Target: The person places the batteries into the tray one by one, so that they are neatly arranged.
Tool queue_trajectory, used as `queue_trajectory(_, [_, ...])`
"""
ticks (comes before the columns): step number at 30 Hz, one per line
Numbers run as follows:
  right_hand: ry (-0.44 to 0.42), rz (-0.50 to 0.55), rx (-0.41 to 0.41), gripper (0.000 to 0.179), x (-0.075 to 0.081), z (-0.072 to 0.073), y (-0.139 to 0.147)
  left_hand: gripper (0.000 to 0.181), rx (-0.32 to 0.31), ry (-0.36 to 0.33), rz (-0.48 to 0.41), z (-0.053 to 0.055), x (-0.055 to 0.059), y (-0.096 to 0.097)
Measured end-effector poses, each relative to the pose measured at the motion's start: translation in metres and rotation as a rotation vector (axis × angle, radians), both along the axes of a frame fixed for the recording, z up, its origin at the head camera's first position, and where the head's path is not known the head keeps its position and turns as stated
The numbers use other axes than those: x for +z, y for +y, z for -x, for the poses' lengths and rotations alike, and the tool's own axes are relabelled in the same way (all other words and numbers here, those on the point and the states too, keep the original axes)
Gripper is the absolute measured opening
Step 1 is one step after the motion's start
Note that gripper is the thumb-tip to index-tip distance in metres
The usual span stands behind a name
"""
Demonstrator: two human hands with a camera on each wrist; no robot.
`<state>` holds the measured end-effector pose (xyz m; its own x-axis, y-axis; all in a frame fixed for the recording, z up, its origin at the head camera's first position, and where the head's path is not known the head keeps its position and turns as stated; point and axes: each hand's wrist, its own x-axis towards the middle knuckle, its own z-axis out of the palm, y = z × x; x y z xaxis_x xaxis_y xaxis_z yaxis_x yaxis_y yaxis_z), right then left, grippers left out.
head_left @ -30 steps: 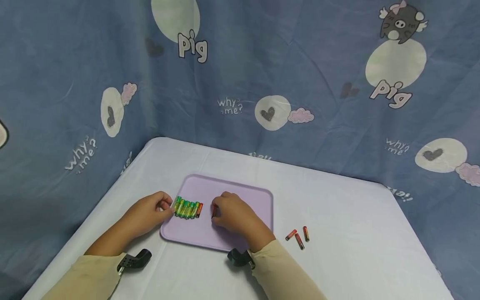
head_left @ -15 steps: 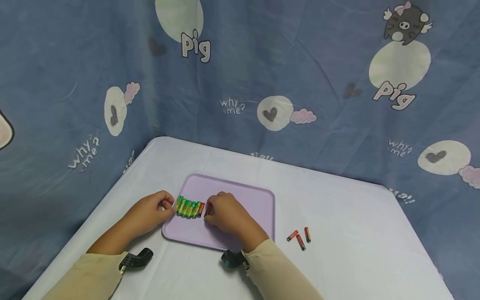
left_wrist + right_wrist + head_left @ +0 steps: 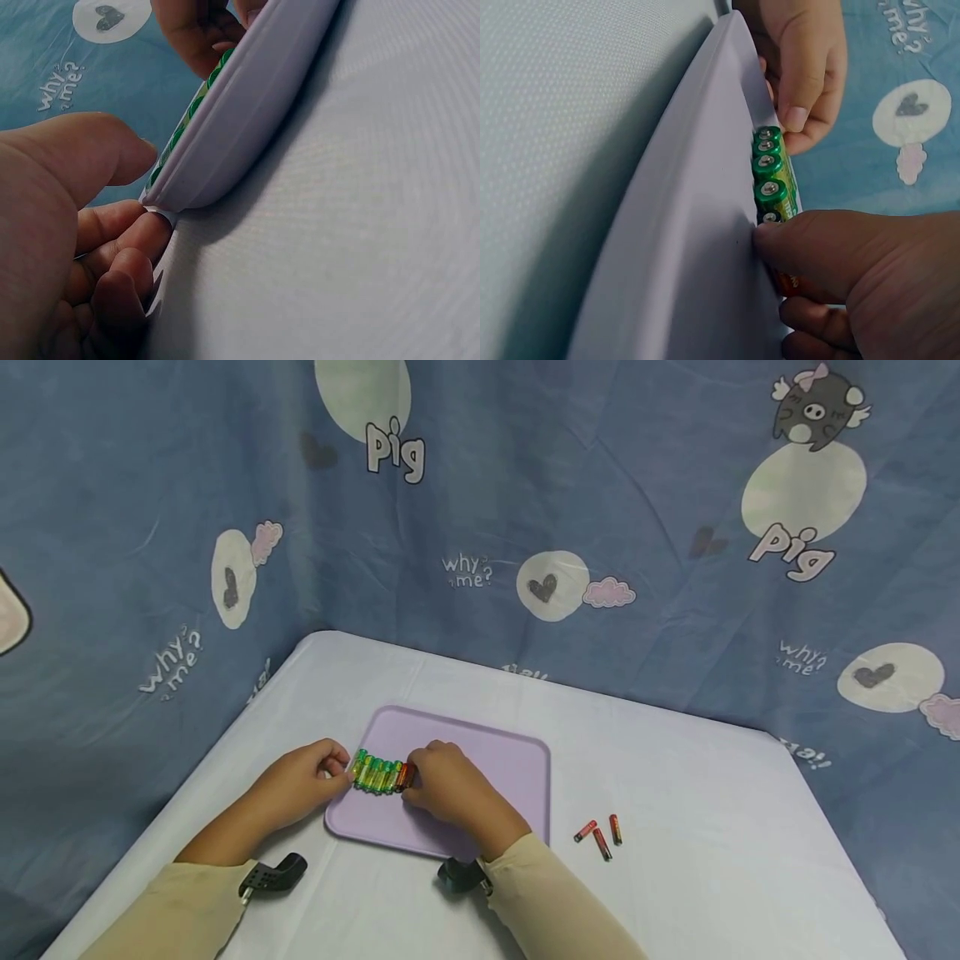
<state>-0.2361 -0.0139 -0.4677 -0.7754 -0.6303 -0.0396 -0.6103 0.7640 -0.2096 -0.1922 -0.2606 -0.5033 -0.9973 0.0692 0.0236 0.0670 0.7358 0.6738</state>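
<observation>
On the left part of a light purple tray [image 3: 510, 768], a row of green-and-yellow batteries [image 3: 377, 774] lies side by side. Red batteries [image 3: 403, 777] continue the row at its right end. My right hand [image 3: 453, 789] pinches the outermost red battery [image 3: 786, 283] lengthwise between thumb and fingers, right against the row. My left hand [image 3: 300, 785] grips the tray's left rim [image 3: 161, 196], thumb above by the first green battery and fingers below. In the right wrist view, the green batteries' metal tips [image 3: 769, 189] face the camera.
Several loose things lie right of the tray: a red battery [image 3: 585, 831], another red battery [image 3: 602, 844] and one more battery [image 3: 615, 829]. A white cloth [image 3: 712, 835] covers the table. A blue printed curtain [image 3: 465, 502] hangs behind it.
My right hand has slid left across the tray with the red battery, from a gap away to right up against the row. The left hand has stayed at the tray's left rim.
</observation>
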Motion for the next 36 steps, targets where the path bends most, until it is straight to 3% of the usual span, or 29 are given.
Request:
queue_trajectory(6, [-0.012,0.004,-0.006,0.036,-0.001,-0.001,0.001,0.02,0.001,0.003,0.007,-0.001,0.0,0.001])
queue_trajectory(21, [-0.061,-0.04,-0.011,0.062,-0.001,-0.008,0.019,0.025,-0.005,-0.019,0.004,-0.003,0.004,0.003])
queue_trajectory(31, [-0.086,0.025,-0.04,0.067,-0.002,-0.014,0.041,0.023,0.003,-0.021,0.0,-0.001,0.0,0.001])
queue_trajectory(36, [-0.086,0.085,-0.062,0.061,-0.001,-0.016,0.064,0.023,0.007,-0.023,0.001,-0.001,-0.001,0.002])
